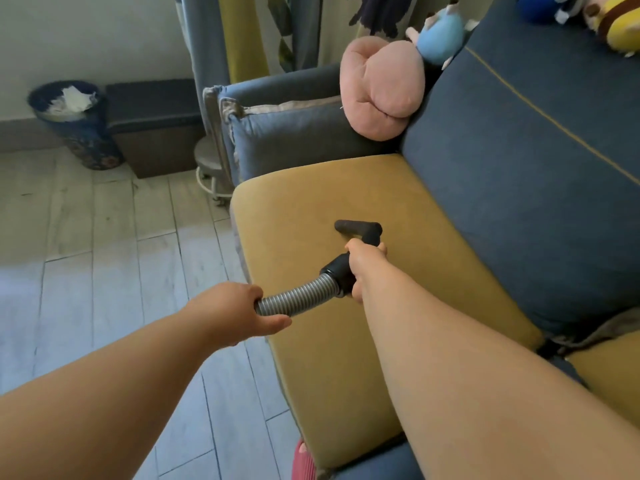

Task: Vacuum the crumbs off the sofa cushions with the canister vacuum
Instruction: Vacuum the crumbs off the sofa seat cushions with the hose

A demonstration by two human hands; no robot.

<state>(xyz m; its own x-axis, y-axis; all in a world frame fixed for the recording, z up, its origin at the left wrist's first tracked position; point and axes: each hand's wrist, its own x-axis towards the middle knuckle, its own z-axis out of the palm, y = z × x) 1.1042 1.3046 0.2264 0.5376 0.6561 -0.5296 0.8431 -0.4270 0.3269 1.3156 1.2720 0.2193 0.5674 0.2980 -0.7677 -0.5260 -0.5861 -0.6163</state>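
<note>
Head view: nozzle (358,229) on yellow cushion (298,216), just beyond right hand (363,268) fingers (381,247).

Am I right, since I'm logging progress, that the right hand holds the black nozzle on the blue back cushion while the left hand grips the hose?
Not quite: the head view shows the nozzle on the yellow seat cushion. The right hand holds it; the left hand grips the hose.

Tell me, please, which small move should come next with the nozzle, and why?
Probably draw the nozzle back toward the body along the yellow seat cushion. It sits mid-cushion, the right hand grips the handle, the left hand holds the hose, and the near stretch looks uncovered.
</note>
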